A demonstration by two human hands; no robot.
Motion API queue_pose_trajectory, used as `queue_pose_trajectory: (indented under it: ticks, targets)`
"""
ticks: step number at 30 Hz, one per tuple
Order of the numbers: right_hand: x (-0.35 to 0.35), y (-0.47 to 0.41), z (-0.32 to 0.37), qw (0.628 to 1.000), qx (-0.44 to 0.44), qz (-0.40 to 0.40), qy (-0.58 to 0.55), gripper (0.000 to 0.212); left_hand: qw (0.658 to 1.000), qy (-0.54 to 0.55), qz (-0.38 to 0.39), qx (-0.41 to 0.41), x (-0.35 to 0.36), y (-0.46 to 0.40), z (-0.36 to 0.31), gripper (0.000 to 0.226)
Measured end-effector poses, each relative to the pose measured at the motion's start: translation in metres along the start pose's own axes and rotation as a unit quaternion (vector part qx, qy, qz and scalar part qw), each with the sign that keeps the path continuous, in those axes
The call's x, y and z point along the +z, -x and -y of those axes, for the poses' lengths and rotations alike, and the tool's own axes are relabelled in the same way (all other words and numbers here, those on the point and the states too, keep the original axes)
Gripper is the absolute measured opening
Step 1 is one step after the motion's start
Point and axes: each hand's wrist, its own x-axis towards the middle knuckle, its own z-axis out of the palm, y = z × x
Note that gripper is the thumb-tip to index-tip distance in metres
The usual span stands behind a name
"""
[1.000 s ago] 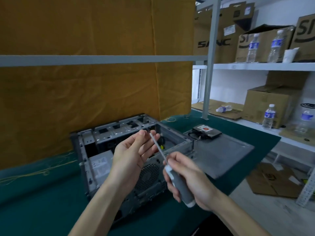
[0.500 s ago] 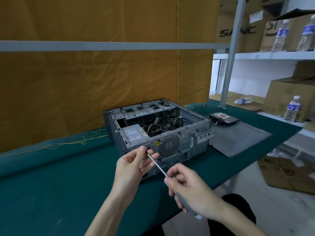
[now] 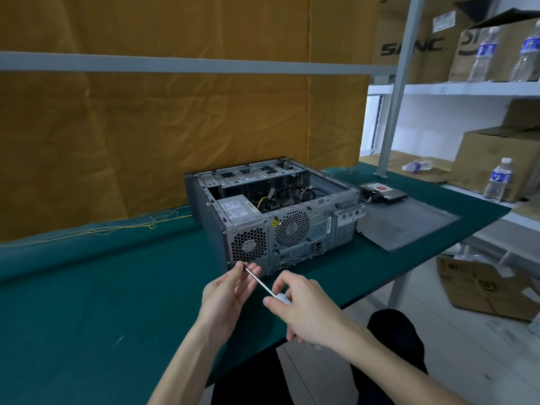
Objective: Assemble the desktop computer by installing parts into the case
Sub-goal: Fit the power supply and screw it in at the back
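Note:
An open grey computer case (image 3: 292, 229) lies on its side on the green table (image 3: 87, 287), its rear panel with two fan grilles facing me. Cables and a power supply (image 3: 236, 208) show inside. In front of the case, my right hand (image 3: 309, 311) grips the handle of a screwdriver (image 3: 263, 285). My left hand (image 3: 230, 290) pinches the tip of its metal shaft between thumb and fingers; whether a screw sits there is hidden. Both hands hover just short of the case's lower left rear corner.
The case's grey side panel (image 3: 409, 223) lies flat to the right, with a hard drive (image 3: 382, 192) behind it. A yellow cloth hangs behind the table. Shelves at right carry cardboard boxes (image 3: 496, 159) and water bottles (image 3: 496, 179). Another box (image 3: 485, 287) lies on the floor.
The view has pulled back and tilted down, so the case looks farther away. Both hands have sunk from above the case to in front of its rear panel, still holding the screwdriver.

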Motion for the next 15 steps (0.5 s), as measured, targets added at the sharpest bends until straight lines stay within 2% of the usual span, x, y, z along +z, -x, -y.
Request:
queue_pose_trajectory:
  ticks: [6,10,15]
  targets:
    - [0.007,-0.001,0.009,1.0,0.021,0.019,0.0,0.016,1.0,0.023,0.015,0.002,-0.013,-0.008,0.008,0.038]
    - [0.013,-0.002,0.009,0.999,0.025,0.01,-0.02,0.016,0.999,0.026,0.025,0.008,-0.016,-0.011,0.009,0.031]
    - [0.018,-0.005,0.01,0.998,0.033,0.023,-0.041,0.015,0.999,0.039,0.002,0.013,-0.02,-0.01,0.014,0.027]
